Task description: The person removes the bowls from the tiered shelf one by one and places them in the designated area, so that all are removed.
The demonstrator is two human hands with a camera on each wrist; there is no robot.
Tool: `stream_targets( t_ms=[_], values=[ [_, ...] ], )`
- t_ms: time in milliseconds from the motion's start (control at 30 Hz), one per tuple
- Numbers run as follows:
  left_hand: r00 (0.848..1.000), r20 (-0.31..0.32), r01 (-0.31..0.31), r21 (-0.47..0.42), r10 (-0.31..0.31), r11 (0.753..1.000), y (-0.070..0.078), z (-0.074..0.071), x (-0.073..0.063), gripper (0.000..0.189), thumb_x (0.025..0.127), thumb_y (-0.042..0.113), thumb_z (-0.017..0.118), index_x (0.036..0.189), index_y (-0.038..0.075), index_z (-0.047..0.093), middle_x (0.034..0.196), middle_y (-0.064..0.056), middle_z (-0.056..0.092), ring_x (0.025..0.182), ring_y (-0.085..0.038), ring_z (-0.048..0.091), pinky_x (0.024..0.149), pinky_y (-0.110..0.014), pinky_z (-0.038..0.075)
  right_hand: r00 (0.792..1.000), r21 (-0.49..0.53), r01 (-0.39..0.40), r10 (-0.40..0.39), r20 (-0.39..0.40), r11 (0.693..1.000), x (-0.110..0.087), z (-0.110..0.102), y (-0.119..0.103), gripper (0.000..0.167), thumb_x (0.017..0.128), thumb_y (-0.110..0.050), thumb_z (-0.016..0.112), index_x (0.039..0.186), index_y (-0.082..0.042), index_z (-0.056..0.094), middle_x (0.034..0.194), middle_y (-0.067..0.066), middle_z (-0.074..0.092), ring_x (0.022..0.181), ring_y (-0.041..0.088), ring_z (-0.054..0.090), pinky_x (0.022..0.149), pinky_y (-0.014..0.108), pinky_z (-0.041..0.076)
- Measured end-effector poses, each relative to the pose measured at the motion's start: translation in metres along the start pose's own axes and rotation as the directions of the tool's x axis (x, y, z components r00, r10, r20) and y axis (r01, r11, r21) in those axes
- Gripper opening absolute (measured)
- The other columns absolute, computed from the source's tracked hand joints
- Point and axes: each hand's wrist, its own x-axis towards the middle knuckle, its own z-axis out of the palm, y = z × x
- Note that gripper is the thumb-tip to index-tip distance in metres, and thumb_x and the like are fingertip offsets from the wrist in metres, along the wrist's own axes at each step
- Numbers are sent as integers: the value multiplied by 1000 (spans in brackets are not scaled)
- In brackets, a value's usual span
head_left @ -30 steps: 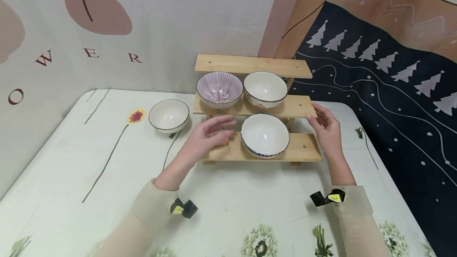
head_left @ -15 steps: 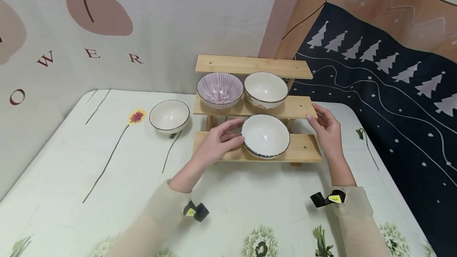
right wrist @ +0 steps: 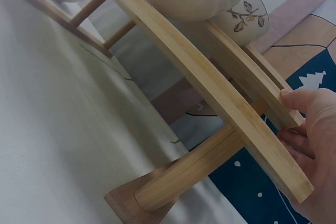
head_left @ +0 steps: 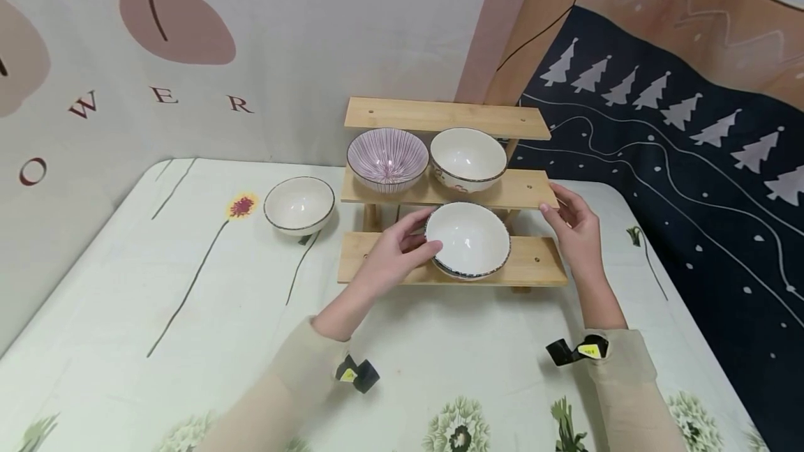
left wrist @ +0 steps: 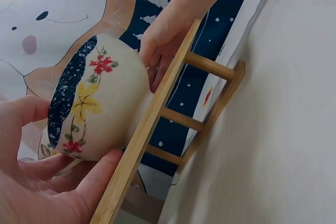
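A white bowl [head_left: 468, 239], with a speckled navy band and painted red and yellow flowers on its outside in the left wrist view, is on the lowest tier of a wooden three-tier shelf [head_left: 534, 264]. My left hand [head_left: 392, 257] holds this bowl by its left side, thumb at the near rim and fingers round the back. My right hand [head_left: 574, 225] pinches the right end of the middle tier, thumb on top in the right wrist view. On that middle tier sit a purple-striped bowl [head_left: 386, 159] and a dark-rimmed white bowl [head_left: 467, 155].
A smaller cream bowl [head_left: 299, 205] with a dark rim stands on the table left of the shelf. The top tier [head_left: 446, 116] runs behind the bowls. A flower-printed cloth [head_left: 207, 257] covers the table, and printed hangings [head_left: 659, 131] rise behind and at the right.
My left hand has moved right, from beside the lowest tier to the flowered bowl, and has taken hold of its left side. The right hand stays on the middle tier.
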Motion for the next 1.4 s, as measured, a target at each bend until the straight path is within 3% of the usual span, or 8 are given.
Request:
stream_targets(
  t_ms=[367, 567, 733, 933, 1400],
  values=[
    [1000, -16, 13, -37, -14, 999, 0, 8, -1, 63, 95, 14, 66, 152, 14, 40, 152, -15, 46, 135, -34, 53, 97, -38, 59, 1000, -3, -1, 1, 2, 1000, 0, 0, 0, 48, 100, -23, 61, 145, -11, 50, 150, 10, 51, 134, 19, 54, 101, 7, 45],
    [999, -23, 28, -71, -29, 997, 2, 12, 0, 63, 95, 11, 65, 152, 15, 39, 152, -15, 46, 132, -34, 55, 88, -38, 63, 1000, 0, 2, -2, 2, 1000, -1, 0, -1, 48, 100, -22, 61, 145, -10, 50, 149, 11, 51, 130, 14, 56, 98, 5, 45],
    [999, -34, 27, -74, -30, 997, 3, 13, -1, 63, 95, 9, 63, 153, 15, 38, 153, -16, 44, 133, -36, 54, 88, -40, 63, 1000, 10, -1, 1, 3, 1000, -1, 0, -1, 49, 99, -22, 62, 145, -10, 50, 150, 11, 51, 129, 11, 56, 97, 4, 45],
    [998, -49, 22, -89, -26, 996, 3, 13, -2, 62, 93, 3, 57, 152, 13, 40, 150, -15, 48, 125, -33, 59, 84, -38, 64, 1000, 7, -6, 6, 0, 1000, 0, 1, -1, 49, 100, -23, 61, 146, -10, 50, 150, 11, 51, 131, 16, 55, 96, 3, 45],
    [997, -36, 71, -79, -74, 994, 10, 0, -11, 63, 88, -1, 51, 149, 12, 44, 145, -14, 53, 117, -30, 62, 80, -35, 65, 1000, -4, -2, 2, 3, 1000, 1, 1, 0, 49, 100, -23, 61, 146, -12, 50, 150, 9, 51, 135, 21, 53, 99, 5, 45]
  ],
)
